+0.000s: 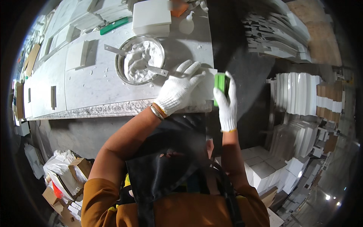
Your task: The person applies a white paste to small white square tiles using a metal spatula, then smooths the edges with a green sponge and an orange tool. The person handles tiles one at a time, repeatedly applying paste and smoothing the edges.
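Note:
My left hand (177, 87), in a white knit glove, lies flat with fingers stretched over a white slab piece (208, 85) at the table's right end. My right hand (229, 101), gloved the same way, grips a bright green block (219, 80), which looks like a sanding block. The block meets the slab's right edge, just past the table's side. Left of my left hand stands a metal bowl (118, 71) of white paste (138, 58). Two scrapers rest in it: one handle (113, 50) points left, the other (160, 71) reaches toward my left hand.
On the marble-look table (94, 89) stand a white box-like block (151, 17), a pump bottle (186, 24), a green bar (114, 26) and a small white block (77, 55). Stacked white slabs (297, 92) line the right side. Cardboard and plastic scraps (62, 170) lie lower left.

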Demonstrator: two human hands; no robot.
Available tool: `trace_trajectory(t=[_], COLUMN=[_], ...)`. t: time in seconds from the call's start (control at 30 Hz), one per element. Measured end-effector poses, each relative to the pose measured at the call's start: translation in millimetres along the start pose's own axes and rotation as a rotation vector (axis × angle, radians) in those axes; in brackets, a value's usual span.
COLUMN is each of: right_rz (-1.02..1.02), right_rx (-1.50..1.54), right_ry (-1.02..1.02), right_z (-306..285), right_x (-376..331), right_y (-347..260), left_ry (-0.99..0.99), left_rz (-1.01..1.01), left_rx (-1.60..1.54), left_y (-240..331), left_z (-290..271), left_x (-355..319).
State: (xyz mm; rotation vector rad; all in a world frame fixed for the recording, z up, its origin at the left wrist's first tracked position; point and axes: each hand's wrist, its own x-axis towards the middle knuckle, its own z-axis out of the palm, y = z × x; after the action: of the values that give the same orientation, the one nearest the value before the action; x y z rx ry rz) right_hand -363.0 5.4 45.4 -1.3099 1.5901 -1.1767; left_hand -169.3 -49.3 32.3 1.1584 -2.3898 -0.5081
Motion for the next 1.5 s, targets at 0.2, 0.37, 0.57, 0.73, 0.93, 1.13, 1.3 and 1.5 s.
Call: trace_trajectory(t=[0.2, 0.37, 0.57, 0.73, 0.93, 1.13, 1.3, 1.5], right_rz=[0.219, 0.137, 0.281, 0.165, 0.125, 0.169, -0.100, 0.091], right_rx=[0.304, 0.166, 0.373, 0.237, 0.179, 0.216, -0.142, 0.091], right_ry=[-0.010, -0.025, 0.045, -0.035, 0.061, 0.019, 0.029, 0.026], right_z=[-3.4, -10.6, 3.0, -7.1, 2.3, -3.6, -2.7, -4.0], right_x=[25.9, -27.0, 7.9, -22.9, 1.0, -1.5, -24.5, 19.0], right_y=[30.5, 19.4, 37.7, 3.5, 23.4, 27.0, 12.9, 31.5], left_ry=[0.001, 0.005, 0.009, -0.010, 0.034, 0.018, -0.014, -0.001], left_rz=[-0.030, 0.002, -0.016, -0.018, 0.001, -0.009, 0.009, -0.038], left_rx=[-0.045, 0.025, -0.052, 0.039, -0.039, -0.051, 0.091, -0.054], left_y=[4.3, -2.2, 5.2, -2.0, 1.4, 2.8, -4.0, 4.6], left_z=[-1.8, 3.1, -2.1, 5.4, 3.2, -0.5, 6.6, -0.8], left_x=[2.3, -0.9, 1.7, -1.9, 0.5, 0.9, 0.8, 1.5])
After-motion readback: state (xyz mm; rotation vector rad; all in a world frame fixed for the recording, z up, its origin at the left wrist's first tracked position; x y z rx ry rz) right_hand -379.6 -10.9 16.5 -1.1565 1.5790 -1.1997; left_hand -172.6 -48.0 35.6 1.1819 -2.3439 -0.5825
